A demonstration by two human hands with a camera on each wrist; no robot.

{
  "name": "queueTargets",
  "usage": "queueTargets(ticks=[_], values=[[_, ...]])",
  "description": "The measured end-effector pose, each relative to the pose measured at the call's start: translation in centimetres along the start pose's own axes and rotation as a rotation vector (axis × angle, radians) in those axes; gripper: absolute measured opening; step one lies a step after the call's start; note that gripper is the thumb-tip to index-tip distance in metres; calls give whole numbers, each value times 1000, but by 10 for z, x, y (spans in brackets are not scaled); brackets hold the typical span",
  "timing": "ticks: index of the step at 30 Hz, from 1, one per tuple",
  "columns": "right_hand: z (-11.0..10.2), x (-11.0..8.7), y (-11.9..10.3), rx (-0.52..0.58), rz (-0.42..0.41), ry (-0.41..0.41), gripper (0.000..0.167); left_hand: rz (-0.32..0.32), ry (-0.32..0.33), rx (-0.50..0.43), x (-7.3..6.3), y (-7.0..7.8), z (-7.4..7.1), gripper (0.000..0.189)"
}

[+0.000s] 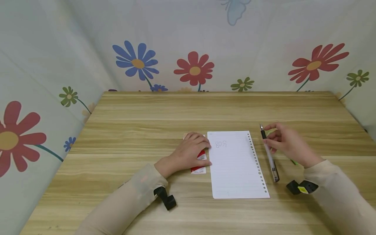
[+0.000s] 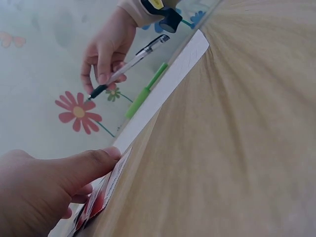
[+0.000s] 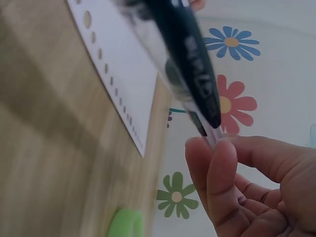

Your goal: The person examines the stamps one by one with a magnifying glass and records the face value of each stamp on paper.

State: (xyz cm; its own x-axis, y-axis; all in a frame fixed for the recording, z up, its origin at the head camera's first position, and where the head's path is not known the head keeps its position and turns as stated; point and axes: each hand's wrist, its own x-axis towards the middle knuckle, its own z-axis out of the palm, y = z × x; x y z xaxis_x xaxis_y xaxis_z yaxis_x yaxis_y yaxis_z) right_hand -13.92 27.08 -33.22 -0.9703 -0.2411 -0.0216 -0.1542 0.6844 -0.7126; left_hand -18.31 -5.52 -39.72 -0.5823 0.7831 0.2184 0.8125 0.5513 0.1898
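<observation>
Right hand (image 1: pixel 289 143): I pinch the pen (image 1: pixel 270 158) near its tip
Pen axis: alongside the paper (image 1: pixel 238 173), tip away from me
Paper: left of that hand, nearer my spread left hand (image 1: pixel 191 148)

A curtained-off nook around a wood-grain table (image 1: pixel 176 111)
Pale, creased hangings (image 1: pixel 176 26) printed with large flowers (image 1: pixel 195 70) and a butterfly (image 1: pixel 235 11) close in the back and both sides; whether this is within a home, office or studio cannot be told.
</observation>
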Motion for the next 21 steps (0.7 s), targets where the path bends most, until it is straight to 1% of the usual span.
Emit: queueTargets(ticks=[2,10,15,21], values=[[3,0,1,-8,24,-8,38,-2,-3,0,0,0,0,52],[14,7,8,-11,71,-56,33,-8,-13,12,0,1,-1,52],[20,11,11,-56,121,-98,33,-15,-22,14,0,2,-1,52],[21,14,9,-117,133,-119,34,-18,-15,17,-1,2,-1,52]])
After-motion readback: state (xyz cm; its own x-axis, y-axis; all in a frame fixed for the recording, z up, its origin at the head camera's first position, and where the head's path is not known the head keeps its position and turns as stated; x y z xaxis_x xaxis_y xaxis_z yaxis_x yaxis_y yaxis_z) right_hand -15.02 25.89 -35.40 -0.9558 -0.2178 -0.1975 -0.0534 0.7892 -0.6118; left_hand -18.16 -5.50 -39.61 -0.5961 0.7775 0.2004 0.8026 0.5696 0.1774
